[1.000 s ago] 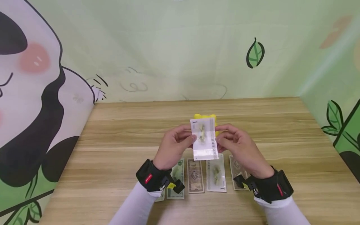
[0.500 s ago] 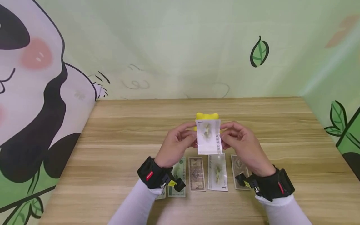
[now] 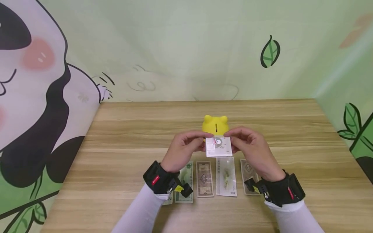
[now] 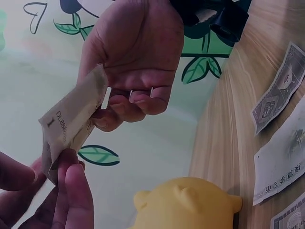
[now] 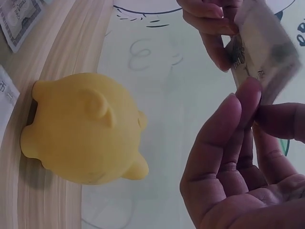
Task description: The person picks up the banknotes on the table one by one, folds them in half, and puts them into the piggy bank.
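Together, left hand (image 3: 181, 151) and right hand (image 3: 253, 151) pinch 1 folded paper note (image 3: 219, 149) near a round piggy bank (image 3: 212, 126).

Your held note (image 3: 219, 147) is white with a rounded grey print and small red marks; your bank (image 3: 209, 127) is plain yellow, dark slot. On your light-brown, wood-grained table (image 3: 140, 129) you've got a green note (image 3: 187, 176), two brown notes (image 3: 205, 179) and a white note (image 3: 226, 178) with a yellow-green patch plus dark "1". You're in pale sleeves (image 3: 140, 210) and black wristbands (image 3: 151, 178) (red marks on both), facing a pale-green backdrop (image 3: 189, 42) with a black-and-white, pink-cheeked panda (image 3: 81, 87) and black-outlined green leaves (image 3: 270, 53).
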Available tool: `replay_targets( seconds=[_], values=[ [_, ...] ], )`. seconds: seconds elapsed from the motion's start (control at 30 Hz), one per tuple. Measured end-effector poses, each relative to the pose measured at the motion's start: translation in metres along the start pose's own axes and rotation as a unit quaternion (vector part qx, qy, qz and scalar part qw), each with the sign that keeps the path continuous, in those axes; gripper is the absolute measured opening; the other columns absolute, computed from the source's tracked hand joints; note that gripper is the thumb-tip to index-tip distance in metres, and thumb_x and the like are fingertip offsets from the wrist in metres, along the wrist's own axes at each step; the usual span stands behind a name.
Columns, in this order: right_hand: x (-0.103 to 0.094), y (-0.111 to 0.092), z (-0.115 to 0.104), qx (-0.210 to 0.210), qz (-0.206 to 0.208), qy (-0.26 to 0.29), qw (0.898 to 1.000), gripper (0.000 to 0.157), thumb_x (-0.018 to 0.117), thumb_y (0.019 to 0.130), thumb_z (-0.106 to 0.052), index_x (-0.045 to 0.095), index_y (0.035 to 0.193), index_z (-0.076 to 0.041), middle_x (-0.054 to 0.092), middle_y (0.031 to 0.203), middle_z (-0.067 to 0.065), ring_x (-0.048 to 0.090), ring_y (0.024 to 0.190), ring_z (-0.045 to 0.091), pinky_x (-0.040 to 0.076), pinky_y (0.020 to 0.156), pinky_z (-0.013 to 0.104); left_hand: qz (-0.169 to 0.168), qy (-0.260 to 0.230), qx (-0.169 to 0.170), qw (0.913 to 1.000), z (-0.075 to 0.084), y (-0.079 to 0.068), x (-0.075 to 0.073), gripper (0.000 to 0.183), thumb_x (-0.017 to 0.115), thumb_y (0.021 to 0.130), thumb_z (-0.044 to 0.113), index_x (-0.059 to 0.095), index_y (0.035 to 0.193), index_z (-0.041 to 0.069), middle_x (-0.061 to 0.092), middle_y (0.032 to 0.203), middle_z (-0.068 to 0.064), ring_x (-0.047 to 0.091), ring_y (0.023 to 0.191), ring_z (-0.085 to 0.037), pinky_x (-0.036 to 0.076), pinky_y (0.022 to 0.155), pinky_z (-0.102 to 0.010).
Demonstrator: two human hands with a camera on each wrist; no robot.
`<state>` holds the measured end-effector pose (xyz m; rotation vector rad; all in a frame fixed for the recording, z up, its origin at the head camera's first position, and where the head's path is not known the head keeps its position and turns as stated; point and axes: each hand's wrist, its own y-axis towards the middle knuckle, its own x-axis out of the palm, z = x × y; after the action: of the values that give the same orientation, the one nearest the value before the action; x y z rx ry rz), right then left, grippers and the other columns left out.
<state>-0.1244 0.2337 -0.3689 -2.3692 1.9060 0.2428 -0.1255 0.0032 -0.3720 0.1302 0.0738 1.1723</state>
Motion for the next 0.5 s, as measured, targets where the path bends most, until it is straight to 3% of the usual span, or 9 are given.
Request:
replay_targets(
  seconds=[0.2,0.33,0.5],
  values=[
    [0.001,0.001,-0.001,0.013,-0.015,-0.011,1.000,0.021,0.054,0.098,-0.011,0.066,0.112,-0.001,0.064,0.105,0.013,0.060,0.083,0.028,0.058,0.069,0.030,0.017,0.020,-0.036,0.9990,0.024,-0.006,0.005,0.026,0.051,0.096,0.000,0.063,0.118,-0.007,0.065,0.116,-0.023,0.064,0.094,-0.022,0.055,0.087,-0.045],
    [0.002,0.001,-0.001,0.013,-0.021,-0.012,1.000,0.023,0.053,0.099,-0.013,0.066,0.113,-0.002,0.064,0.102,0.014,0.060,0.083,0.029,0.058,0.071,0.031,0.028,0.042,-0.047,0.9976,0.026,-0.006,0.004,0.027,0.059,0.093,0.001,0.065,0.118,-0.004,0.067,0.114,-0.021,0.065,0.091,-0.021,0.056,0.084,-0.041],
    [0.005,0.000,0.000,0.011,-0.028,-0.012,0.999,0.024,0.063,0.094,-0.016,0.065,0.115,-0.004,0.065,0.108,0.013,0.061,0.087,0.028,0.058,0.074,0.035,0.034,0.065,-0.034,0.9967,0.023,-0.007,0.003,0.027,0.061,0.092,0.001,0.066,0.118,0.000,0.067,0.116,-0.017,0.064,0.091,-0.020,0.055,0.086,-0.045]
  ],
)
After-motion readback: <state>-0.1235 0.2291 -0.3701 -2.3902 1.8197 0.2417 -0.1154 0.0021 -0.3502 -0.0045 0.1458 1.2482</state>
